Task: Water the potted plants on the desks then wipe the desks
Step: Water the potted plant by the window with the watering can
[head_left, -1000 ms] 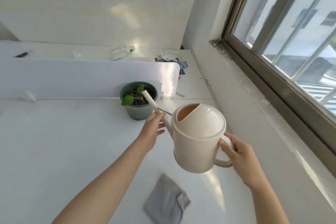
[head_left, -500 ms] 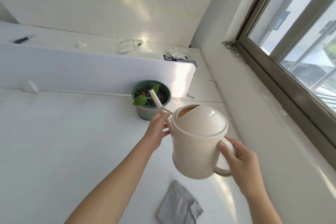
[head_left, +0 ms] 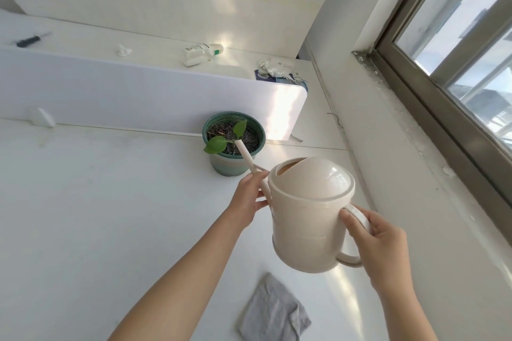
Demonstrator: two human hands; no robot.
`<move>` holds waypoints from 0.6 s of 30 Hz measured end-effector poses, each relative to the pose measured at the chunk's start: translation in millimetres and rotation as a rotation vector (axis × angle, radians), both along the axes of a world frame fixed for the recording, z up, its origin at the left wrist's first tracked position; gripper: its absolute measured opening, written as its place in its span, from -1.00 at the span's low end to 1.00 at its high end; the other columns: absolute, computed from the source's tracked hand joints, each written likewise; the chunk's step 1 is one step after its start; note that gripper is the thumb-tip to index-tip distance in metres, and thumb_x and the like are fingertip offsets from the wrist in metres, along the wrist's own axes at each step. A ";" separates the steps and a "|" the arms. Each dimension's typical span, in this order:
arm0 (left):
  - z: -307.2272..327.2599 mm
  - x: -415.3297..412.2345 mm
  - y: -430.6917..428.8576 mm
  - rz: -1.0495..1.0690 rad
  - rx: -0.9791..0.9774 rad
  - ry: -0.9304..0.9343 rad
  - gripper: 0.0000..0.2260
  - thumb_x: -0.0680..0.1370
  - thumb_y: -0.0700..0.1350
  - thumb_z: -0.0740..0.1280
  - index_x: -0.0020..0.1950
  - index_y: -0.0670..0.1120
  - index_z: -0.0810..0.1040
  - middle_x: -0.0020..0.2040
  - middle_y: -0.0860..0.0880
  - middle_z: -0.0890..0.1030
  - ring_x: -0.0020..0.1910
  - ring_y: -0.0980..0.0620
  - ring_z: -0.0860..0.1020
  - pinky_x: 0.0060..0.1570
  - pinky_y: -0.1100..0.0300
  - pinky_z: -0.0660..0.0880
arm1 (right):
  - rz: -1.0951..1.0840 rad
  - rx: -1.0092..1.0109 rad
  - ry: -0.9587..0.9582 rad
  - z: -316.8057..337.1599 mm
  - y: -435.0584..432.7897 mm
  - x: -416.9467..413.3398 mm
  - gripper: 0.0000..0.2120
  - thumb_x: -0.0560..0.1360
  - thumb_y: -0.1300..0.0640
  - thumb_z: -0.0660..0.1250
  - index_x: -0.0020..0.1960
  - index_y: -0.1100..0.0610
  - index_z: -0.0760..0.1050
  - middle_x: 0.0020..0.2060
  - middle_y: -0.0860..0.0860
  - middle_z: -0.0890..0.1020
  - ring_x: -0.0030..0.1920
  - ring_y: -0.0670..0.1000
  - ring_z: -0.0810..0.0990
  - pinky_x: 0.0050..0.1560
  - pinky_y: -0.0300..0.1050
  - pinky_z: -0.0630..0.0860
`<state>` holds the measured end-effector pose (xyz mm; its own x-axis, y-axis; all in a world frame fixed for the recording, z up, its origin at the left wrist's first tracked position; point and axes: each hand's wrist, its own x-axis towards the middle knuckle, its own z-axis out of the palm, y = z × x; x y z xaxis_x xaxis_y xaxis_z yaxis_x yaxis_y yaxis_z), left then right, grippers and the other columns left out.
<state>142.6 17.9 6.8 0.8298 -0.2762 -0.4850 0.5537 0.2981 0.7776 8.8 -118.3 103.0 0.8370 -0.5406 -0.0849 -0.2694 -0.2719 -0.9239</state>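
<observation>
Both hands' fingers (head_left: 357, 225) on watering can (head_left: 307, 210), spout tip over plant pot (head_left: 234, 144).

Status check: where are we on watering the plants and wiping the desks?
Done: nothing clearly finished. In hand: the right hand grips the handle of the watering can, the left hand steadies its spout, whose tip sits over the soil of the green potted plant; no water stream is visible. Left: wiping, since the grey cloth lies untouched on the desk. No other plants are in view.
</observation>
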 end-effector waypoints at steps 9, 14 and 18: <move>5.9 16.0 -21.2 -0.033 -0.022 0.001 -0.89 0.54 -0.10 0.22 -0.18 -0.04 0.44 -0.20 -0.08 0.43 -0.23 0.00 0.46 -0.27 0.16 0.48 | -0.067 -0.120 -0.017 0.0 -19.6 15.8 -0.83 0.42 0.20 0.37 -0.33 0.12 0.47 -0.60 -0.08 0.39 -0.52 -0.17 0.43 -0.71 -0.48 0.20; 13.1 26.1 -31.8 -0.056 -0.024 -0.015 -0.88 0.55 -0.10 0.21 -0.19 -0.05 0.44 -0.26 -0.04 0.41 -0.26 0.02 0.44 -0.26 0.17 0.47 | -0.103 -0.177 -0.042 -6.0 -26.8 22.1 -0.93 0.42 0.16 0.38 -0.17 0.16 0.54 -0.57 -0.05 0.42 -0.50 -0.12 0.41 -0.66 -0.49 0.25; 7.4 23.0 -31.1 -0.055 -0.026 -0.013 -0.92 0.55 -0.11 0.20 -0.06 -0.09 0.46 -0.24 -0.04 0.42 -0.27 0.04 0.44 -0.30 0.20 0.46 | -0.080 -0.106 -0.060 -11.4 -29.0 18.4 -0.84 0.42 0.20 0.37 -0.02 0.21 0.58 -0.40 0.02 0.51 -0.50 -0.34 0.46 -0.62 -0.53 0.29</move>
<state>165.6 -13.2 14.3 0.8192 -0.3342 -0.4661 0.5596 0.2874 0.7773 27.2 -147.3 91.6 0.7926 -0.6092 0.0253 -0.2389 -0.3483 -0.9064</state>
